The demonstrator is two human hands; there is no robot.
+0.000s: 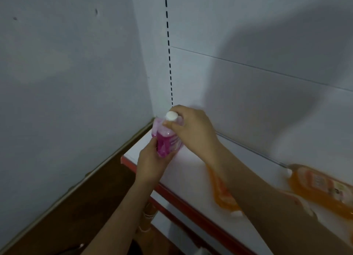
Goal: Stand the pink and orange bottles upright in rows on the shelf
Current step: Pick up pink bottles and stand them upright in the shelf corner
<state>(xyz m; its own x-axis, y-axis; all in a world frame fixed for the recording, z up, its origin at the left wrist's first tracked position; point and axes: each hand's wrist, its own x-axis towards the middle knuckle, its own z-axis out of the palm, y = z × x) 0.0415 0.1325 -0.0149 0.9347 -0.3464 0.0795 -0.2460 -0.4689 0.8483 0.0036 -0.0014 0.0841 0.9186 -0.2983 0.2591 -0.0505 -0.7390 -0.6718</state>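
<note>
A pink bottle [165, 140] with a white cap [171, 115] is held upright at the left back corner of the white shelf [183, 165]; its bottom is wrapped by the left hand [152, 160] and its neck is pinched by the right hand [193, 129]. Two orange bottles [321, 188] are seen lying flat on the shelf to the right, one partly hidden by the right arm

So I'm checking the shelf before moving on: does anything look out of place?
Yes. Two orange plastic bottles lie flat on the white shelf to the right, not upright. The pink bottle with the white cap stands near the back left corner, held by both hands.
</note>
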